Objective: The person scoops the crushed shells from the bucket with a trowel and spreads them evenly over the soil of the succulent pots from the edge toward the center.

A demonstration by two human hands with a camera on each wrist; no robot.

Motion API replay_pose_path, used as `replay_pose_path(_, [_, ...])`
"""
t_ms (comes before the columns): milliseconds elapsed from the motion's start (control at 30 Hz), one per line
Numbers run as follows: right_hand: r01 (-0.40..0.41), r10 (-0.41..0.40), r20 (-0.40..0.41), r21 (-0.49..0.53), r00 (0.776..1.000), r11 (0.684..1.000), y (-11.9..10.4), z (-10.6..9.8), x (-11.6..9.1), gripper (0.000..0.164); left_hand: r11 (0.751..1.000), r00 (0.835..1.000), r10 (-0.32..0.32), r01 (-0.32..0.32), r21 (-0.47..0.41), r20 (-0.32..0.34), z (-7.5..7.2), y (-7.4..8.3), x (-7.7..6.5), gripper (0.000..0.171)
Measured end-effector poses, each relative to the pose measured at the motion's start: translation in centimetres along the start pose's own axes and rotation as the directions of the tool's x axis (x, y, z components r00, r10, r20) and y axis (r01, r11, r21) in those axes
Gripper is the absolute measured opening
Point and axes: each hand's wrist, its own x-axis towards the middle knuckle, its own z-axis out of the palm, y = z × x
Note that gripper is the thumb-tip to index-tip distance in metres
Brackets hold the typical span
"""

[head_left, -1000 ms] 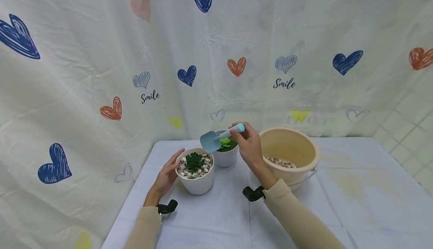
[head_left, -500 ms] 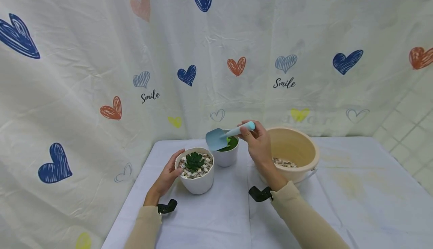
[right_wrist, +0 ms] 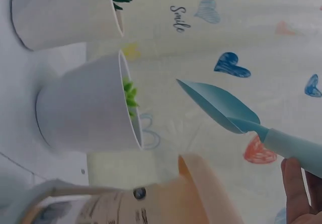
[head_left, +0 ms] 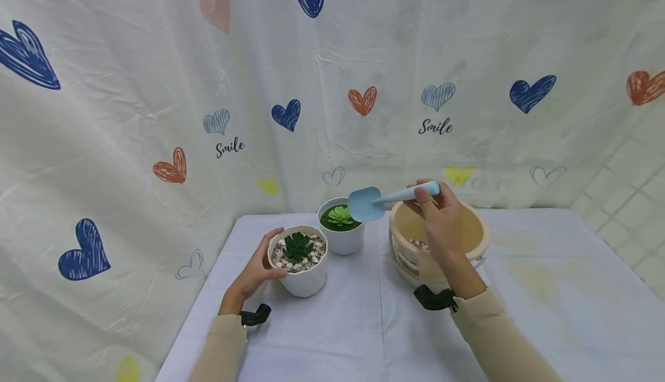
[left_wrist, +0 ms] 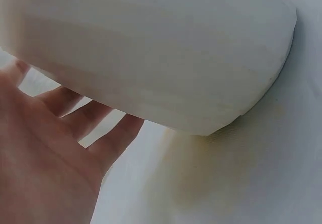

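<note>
My right hand (head_left: 443,223) grips the pale blue handle of a small garden trowel (head_left: 365,203) above the beige bucket. The trowel's blade points left, near the back pot, and its upper face looks bare in the right wrist view. My left hand (head_left: 258,266) holds the left side of a white flowerpot (head_left: 306,283), its thumb across the front near the rim; in the left wrist view several fingers (left_wrist: 118,136) reach behind the pot's wall. A dark green succulent (head_left: 298,247) stands in this pot among pebbles (head_left: 283,262).
Behind stands a second white pot (head_left: 347,242) with a light green succulent (head_left: 340,215). The beige bucket (head_left: 402,255), with pebbles (head_left: 418,244) at its bottom, is on the right. A white cloth (head_left: 353,330) covers the table; a heart-printed curtain (head_left: 384,41) hangs behind it.
My right hand has moved right with the trowel, from over the back pot to above the bucket, uncovering the light green succulent. My left thumb has come down across the front of the pot.
</note>
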Motion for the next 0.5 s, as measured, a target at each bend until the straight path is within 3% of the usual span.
replay_pose_path(300, [0.005, 0.009, -0.158, 0.089, 0.987, 0.996, -2.8, -5.1, 0.2, 0.031, 0.999, 0.999, 0.048, -0.048, 0.019, 0.000, -0.1, 0.4, 0.0, 0.109])
replay_pose_path(500, [-0.007, 0.039, -0.246, 0.129, 0.969, 0.992, -3.8, -7.9, 0.2, 0.023, 0.991, 0.998, 0.057, -0.057, 0.119, -0.003, 0.1, 1.6, -0.3, 0.106])
